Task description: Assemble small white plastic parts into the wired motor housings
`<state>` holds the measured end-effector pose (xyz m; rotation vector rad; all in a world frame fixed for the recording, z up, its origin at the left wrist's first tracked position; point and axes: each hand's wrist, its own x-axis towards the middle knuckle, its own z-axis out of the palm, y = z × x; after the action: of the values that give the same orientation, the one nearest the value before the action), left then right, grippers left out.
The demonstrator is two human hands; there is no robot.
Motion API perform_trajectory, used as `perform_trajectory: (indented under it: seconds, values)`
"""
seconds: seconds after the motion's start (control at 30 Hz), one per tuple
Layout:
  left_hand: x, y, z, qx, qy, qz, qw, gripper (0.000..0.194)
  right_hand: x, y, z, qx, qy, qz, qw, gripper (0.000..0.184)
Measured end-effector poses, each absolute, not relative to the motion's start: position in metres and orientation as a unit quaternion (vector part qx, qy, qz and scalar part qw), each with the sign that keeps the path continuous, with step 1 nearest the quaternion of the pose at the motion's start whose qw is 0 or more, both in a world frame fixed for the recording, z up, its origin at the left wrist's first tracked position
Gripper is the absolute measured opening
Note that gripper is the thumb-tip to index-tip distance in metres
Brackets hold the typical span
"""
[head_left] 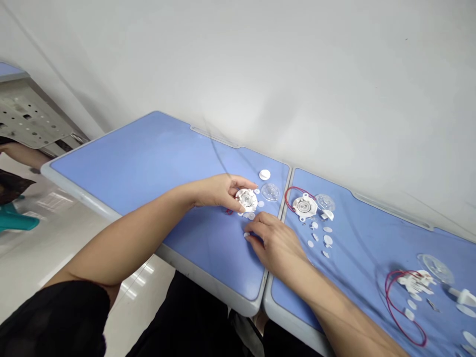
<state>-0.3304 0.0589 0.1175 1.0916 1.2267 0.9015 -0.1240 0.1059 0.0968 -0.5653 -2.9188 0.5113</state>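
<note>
My left hand (228, 191) grips a round white plastic base (247, 199) by its edge, fingers on the far side and thumb on the near side. A bit of red wire (229, 211) shows beside the base. My right hand (269, 238) pinches a small white piece (246, 234) between thumb and forefinger, just nearer to me than the base. Small white discs (251, 216) lie between the two hands. A clear round cover (270, 192) and a white round cap (265, 174) lie beyond them.
On the right-hand desk sit another white base (305, 206) with red wire, a clear cover (326, 202) and several small white parts (327, 240). Further right lies a third set (415, 281). A seam (285, 191) divides the desks. A white wall (297, 89) stands behind.
</note>
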Motion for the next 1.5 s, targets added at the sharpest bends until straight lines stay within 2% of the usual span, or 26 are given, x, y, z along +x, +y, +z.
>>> perform_trajectory:
  seconds: [0.1, 0.3, 0.4, 0.6, 1.03, 1.2, 1.33, 1.5]
  values:
    - [-0.329, 0.06, 0.118, 0.466, 0.53, 0.389, 0.592, 0.073, -0.123, 0.106, 0.099, -0.187, -0.946, 0.246, 0.099, 0.016]
    - [-0.328, 0.06, 0.118, 0.47, 0.535, 0.388, 0.585, 0.073, -0.119, 0.112, 0.115, -0.251, -0.801, 0.535, 0.099, 0.006]
    - [-0.328, 0.06, 0.116, 0.47, 0.525, 0.385, 0.596, 0.074, -0.118, 0.119, 0.121, -0.291, -0.732, 0.599, 0.147, 0.016]
    - [-0.328, 0.059, 0.116, 0.461, 0.525, 0.384, 0.604, 0.073, -0.114, 0.129, 0.127, -0.333, -0.686, 0.612, 0.21, 0.023]
    - [-0.325, 0.059, 0.109, 0.468, 0.505, 0.377, 0.619, 0.077, -0.119, 0.129, 0.123, -0.347, -0.569, 0.723, 0.184, 0.026]
    - [-0.324, 0.058, 0.109, 0.476, 0.505, 0.375, 0.615, 0.074, -0.119, 0.129, 0.121, -0.347, -0.558, 0.731, 0.184, 0.024]
    - [-0.323, 0.058, 0.111, 0.476, 0.52, 0.36, 0.611, 0.076, -0.119, 0.128, 0.121, -0.355, -0.601, 0.687, 0.202, 0.022]
    - [-0.32, 0.058, 0.113, 0.463, 0.52, 0.364, 0.619, 0.073, -0.12, 0.118, 0.12, -0.312, -0.755, 0.495, 0.296, 0.007]
